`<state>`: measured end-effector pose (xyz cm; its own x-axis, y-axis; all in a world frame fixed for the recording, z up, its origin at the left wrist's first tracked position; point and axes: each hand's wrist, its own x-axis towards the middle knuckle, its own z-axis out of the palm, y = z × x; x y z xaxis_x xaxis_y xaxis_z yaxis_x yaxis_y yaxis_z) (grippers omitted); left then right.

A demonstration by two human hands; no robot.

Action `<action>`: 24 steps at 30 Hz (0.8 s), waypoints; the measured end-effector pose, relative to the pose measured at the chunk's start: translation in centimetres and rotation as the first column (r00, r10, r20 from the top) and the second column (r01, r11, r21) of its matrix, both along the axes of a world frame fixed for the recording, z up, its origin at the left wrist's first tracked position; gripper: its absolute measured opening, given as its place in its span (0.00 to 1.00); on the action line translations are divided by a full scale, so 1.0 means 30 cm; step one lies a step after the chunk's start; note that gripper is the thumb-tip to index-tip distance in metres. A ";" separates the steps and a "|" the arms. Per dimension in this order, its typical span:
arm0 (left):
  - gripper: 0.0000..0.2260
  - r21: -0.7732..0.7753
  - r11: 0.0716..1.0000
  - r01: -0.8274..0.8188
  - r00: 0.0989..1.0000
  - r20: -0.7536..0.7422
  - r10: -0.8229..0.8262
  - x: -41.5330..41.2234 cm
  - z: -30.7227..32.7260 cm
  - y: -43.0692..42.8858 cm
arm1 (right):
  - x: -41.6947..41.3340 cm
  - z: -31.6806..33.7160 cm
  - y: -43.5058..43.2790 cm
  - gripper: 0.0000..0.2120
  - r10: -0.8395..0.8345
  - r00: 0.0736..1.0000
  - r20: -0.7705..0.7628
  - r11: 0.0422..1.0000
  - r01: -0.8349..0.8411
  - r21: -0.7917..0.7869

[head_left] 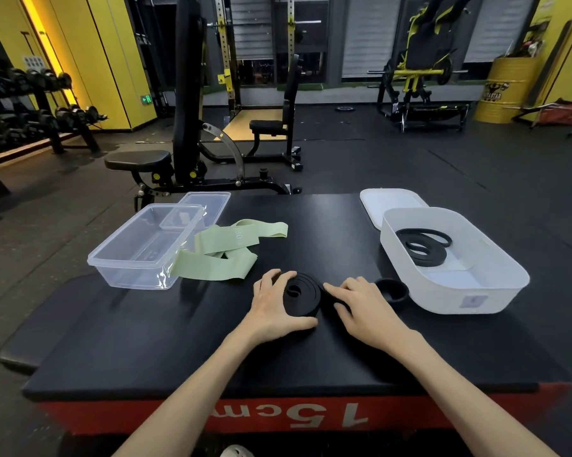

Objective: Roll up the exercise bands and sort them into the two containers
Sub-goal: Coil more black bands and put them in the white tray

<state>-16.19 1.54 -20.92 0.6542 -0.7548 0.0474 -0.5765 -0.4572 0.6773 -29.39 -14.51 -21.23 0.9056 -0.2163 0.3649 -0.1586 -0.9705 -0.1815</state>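
Left hand (274, 306) clasped black band coil (302, 293) to stop unwinding; right hand (360, 306), fingers spread, seemingly pressed its edge (white tub (443, 300), right, already held one).

You have bare counter (179, 344) open on your near side. Leftward, green bands (218, 258) sprawl against the clear container (129, 263); rightward, a small black loop (392, 290) sits just beside the white container (443, 303).
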 end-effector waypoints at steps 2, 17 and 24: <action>0.43 0.023 0.996 0.085 0.995 -0.044 -0.084 0.041 0.012 0.024 | -0.012 0.007 -0.004 0.22 0.001 1.000 -0.025 1.000 -0.001 -0.001; 0.47 -0.158 0.952 -0.262 0.964 -0.010 0.264 -0.059 -0.012 -0.012 | 0.037 0.035 0.026 0.07 -0.021 0.997 -0.070 0.996 0.027 0.081; 0.49 -0.080 0.969 -0.235 0.972 -0.015 0.234 -0.064 -0.014 -0.016 | 0.040 0.034 0.047 0.08 -0.070 0.993 -0.091 0.991 0.080 0.112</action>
<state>-18.10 1.04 -21.34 0.8129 -0.5743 0.0972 -0.4557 -0.5231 0.7202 -28.20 -13.10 -20.20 0.9124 -0.3204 0.2546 -0.2498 -0.9288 -0.2736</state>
